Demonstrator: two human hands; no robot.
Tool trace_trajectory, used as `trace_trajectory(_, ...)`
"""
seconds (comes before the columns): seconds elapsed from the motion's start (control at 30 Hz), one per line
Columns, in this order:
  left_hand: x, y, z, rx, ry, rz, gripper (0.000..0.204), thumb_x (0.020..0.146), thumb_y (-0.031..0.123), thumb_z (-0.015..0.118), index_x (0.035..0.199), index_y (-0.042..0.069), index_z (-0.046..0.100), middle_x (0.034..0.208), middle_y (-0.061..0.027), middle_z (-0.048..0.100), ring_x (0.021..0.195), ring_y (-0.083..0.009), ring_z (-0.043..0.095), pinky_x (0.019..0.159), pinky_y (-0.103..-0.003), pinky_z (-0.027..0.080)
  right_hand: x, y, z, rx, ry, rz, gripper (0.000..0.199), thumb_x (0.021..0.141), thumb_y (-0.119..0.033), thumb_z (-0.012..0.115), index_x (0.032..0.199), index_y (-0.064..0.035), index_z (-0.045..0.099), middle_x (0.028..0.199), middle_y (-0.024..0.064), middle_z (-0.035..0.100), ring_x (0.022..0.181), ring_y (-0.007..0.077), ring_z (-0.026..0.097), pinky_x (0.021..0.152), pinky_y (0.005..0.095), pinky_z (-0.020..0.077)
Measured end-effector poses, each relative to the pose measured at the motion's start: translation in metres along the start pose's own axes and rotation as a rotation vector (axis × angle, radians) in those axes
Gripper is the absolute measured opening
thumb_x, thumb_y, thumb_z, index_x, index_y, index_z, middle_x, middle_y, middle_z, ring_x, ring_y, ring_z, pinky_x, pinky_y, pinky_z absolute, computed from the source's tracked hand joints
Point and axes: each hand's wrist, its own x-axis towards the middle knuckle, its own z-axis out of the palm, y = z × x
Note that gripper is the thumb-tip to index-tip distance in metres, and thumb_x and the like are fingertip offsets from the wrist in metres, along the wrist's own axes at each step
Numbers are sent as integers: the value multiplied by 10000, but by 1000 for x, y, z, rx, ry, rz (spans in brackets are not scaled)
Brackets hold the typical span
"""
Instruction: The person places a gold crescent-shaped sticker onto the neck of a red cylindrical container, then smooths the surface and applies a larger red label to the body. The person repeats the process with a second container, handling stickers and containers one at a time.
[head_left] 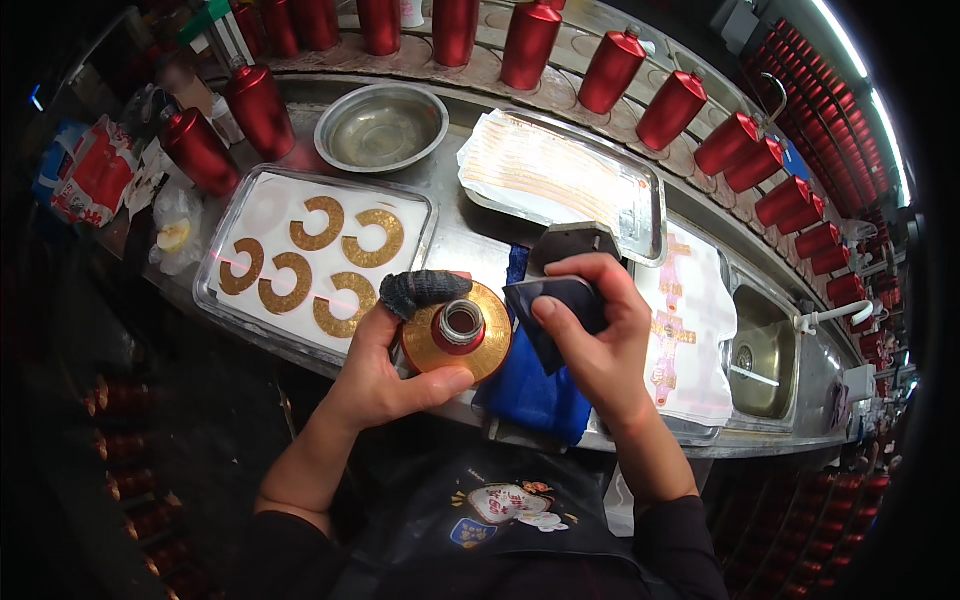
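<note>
My left hand grips a red bottle around its shoulder, with the open, threaded neck tilted up toward me. A gold ring-shaped decal covers the shoulder around the neck. A dark grey knitted cover wraps one finger of this hand. In my right hand, thumb and fingers pinch a thin dark flat piece like a scraper, just right of the bottle and seemingly apart from it. Left of the bottle, a white-lined tray bears several gold C-shaped decals. A blue cloth lies below my hands.
A metal bowl of liquid stands behind the decal tray. Another tray holds sheets with pale gold strips. Patterned decals lie on white sheets beside a sink. Red bottles line a conveyor at the back.
</note>
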Motion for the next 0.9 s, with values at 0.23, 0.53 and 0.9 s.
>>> trace_trajectory(0.23,-1,-2,-6,44,-34,-13,856,700,128,866,1444,36,452,1448,-129,500,1307,-222,513,1099,-368,413,-13,-4,5,-94,163,40,228,884,-45,743,1074,-6,623,940,47,640,848,100,607,780,231,491)
trace_trajectory(0.53,1,-17,-19,429,-30,166,844,635,150,924,1377,68,531,1308,-121,610,1237,-251,584,1065,-378,449,-19,-9,-6,-463,-101,-625,312,725,47,801,1008,-62,729,847,74,667,747,222,623,645,325,511)
trace_trajectory(0.9,-2,-52,23,743,337,475,847,650,234,914,1360,62,484,1261,-166,500,1161,-357,543,985,-436,471,-24,-20,11,-447,-120,-713,331,688,-20,752,1018,-51,773,913,70,660,837,254,619,692,359,514)
